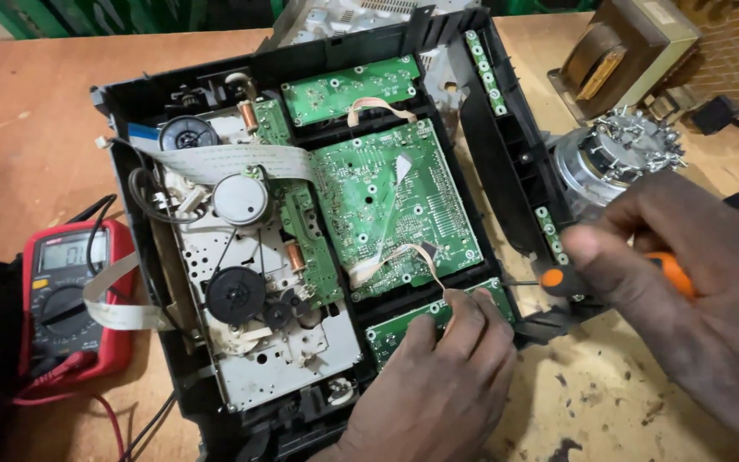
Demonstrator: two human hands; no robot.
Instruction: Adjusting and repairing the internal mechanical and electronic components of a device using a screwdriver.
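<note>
Two hands: both at the near-right corner of the opened player chassis [301,214].
Left hand [438,385]: fingers pressed together on the small green circuit board [404,325].
Right hand [694,282]: clamped on orange-handled screwdriver [558,279], tip beside that board.
Progress: cover off, boards seated.

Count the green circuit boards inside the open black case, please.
5 at least: small top board, large middle board, small bottom board under the left hand, and two narrow strips on the right wall. Others may be hidden.
</note>
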